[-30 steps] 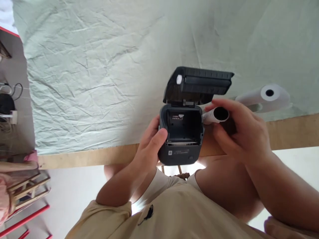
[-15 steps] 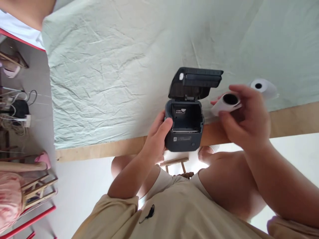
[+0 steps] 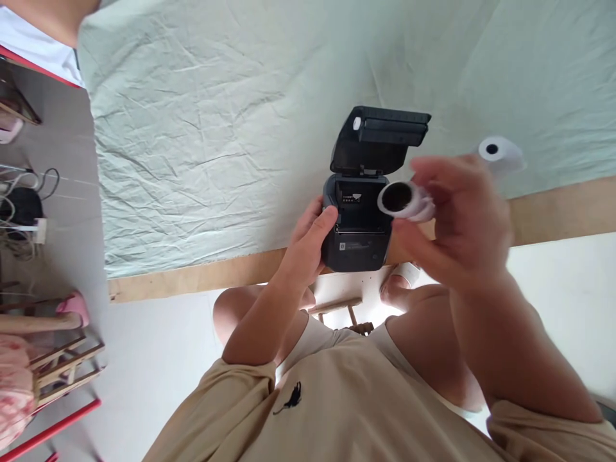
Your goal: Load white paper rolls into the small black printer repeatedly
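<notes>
- Head view: the left hand (image 3: pixel 308 247) grips the dark device (image 3: pixel 357 254) at its left side, the thumb bent over the near-left rim; the other fingers are mostly hidden behind the casing.
- The lid (image 3: pixel 391 131) stands raised at the far side, with a white knob (image 3: pixel 357 123) at its left end.
- The compartment (image 3: pixel 362 215) faces up, a small label (image 3: pixel 350 198) showing on its far wall.
- The right hand (image 3: pixel 464 224), slightly blurred, pinches a white roll (image 3: pixel 419 203), thumb on the near side and fingers on the far side.
- This roll lies at the fingertips, left of the palm, its wide dark core turned towards the camera; its left end overlaps the compartment's right edge in view, but contact cannot be told.
- A second roll (image 3: pixel 509 155) lies on the pale green cloth (image 3: pixel 216 128), just beyond the right hand.
- The cloth covers the bench (image 3: pixel 563 208) up to its bare wooden edge.
</notes>
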The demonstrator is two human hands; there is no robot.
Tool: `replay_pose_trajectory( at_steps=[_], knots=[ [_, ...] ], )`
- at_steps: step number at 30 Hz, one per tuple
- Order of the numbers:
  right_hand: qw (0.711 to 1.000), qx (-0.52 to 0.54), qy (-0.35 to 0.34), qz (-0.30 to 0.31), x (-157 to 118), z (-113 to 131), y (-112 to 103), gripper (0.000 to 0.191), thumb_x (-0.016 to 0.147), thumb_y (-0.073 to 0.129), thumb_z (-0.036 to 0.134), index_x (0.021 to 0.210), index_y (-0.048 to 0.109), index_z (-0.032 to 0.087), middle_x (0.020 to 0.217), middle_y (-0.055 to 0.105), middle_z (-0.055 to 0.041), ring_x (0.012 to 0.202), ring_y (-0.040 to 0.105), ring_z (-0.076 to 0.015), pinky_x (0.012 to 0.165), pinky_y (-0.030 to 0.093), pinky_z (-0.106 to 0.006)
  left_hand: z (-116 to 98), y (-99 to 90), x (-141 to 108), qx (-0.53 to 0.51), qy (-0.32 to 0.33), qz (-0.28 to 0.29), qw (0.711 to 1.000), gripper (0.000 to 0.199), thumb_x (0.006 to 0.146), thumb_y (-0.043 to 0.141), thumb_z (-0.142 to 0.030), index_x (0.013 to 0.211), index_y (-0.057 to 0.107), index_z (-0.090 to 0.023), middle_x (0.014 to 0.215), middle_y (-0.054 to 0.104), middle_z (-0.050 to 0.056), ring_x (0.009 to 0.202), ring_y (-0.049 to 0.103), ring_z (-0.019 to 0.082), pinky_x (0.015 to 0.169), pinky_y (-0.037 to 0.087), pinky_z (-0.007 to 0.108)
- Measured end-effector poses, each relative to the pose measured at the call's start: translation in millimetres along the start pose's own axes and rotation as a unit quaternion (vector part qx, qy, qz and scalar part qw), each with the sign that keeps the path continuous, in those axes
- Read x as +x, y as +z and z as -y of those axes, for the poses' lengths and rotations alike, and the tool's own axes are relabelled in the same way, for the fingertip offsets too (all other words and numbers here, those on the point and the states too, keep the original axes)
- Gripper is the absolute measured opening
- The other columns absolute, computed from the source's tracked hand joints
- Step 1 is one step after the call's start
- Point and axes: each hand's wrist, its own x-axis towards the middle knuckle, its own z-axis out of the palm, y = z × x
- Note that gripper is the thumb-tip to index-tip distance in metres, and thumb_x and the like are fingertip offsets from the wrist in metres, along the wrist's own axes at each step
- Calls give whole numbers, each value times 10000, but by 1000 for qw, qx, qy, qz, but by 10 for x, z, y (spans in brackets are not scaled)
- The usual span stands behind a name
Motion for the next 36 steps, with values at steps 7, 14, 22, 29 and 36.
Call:
replay_pose_trajectory(
  at_steps=[7, 14, 22, 29, 36],
  knots=[
    [992, -71, -100, -8, 121, -58, 199, 347, 928, 716, 7, 1111, 690, 301, 1120, 874, 2, 959, 846, -223, 788, 631, -380, -23, -4, -32, 22, 0, -11, 1000, 498, 883, 912, -661, 1138, 807, -247, 926, 793, -9, 795, 746, 148, 653, 611, 238],
    [989, -49, -139, 1, 65, -108, 161, 216, 981, 736, 55, 979, 700, 268, 987, 872, 29, 974, 854, -204, 817, 576, -369, -45, 2, -32, 37, 7, -6, 999, 539, 900, 876, -672, 1183, 796, -220, 999, 810, 25, 912, 754, 197, 724, 622, 269],
    [992, 51, -117, -14, -73, -90, 167, 93, 1019, 714, 265, 1090, 761, 300, 892, 817, -3, 959, 793, -263, 846, 554, -458, 1, -98, -4, 98, 53, 38, 993, 940, 771, 986, -344, 1617, 578, -311, 1364, 785, 62, 1078, 770, 221, 900, 641, 290],
    [993, 96, 62, -36, -15, -341, 122, 638, 1087, 651, 507, 1691, 451, 562, 1746, 567, -32, 1578, 604, -384, 1174, 581, -600, -17, -85, -4, 137, 67, 42, 987, 1112, 720, 968, -327, 1712, 470, -273, 1448, 740, 108, 1174, 750, 266, 978, 653, 337],
    [986, 151, 67, -28, -114, -438, 110, 507, 1083, 647, 579, 1568, 620, 434, 1481, 748, -94, 1395, 739, -358, 1117, 620, -573, 10, -120, -20, 144, 75, 45, 986, 1106, 756, 992, -378, 1717, 454, -274, 1520, 721, 105, 1290, 739, 283, 1041, 641, 340]
  ],
)
